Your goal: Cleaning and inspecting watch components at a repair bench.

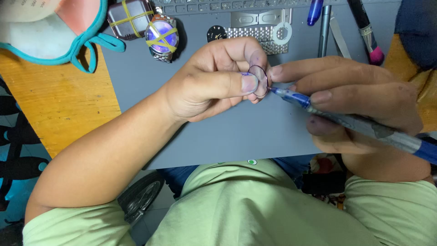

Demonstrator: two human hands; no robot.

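We see a green shirt nearest. Above the grey mat, the left hand pinches a clear round lens; the right hand grips a blue pen, tip touching the lens.

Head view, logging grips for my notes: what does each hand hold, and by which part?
Left hand pinches a small round clear disc by its edge. Right hand holds a blue pen near its tip.

Watch crystal: small clear round disc with purple-tinted rim, held on edge above grey mat, centre of scene. Blue marker pen: tip touching disc's right edge, barrel slanting toward near right.
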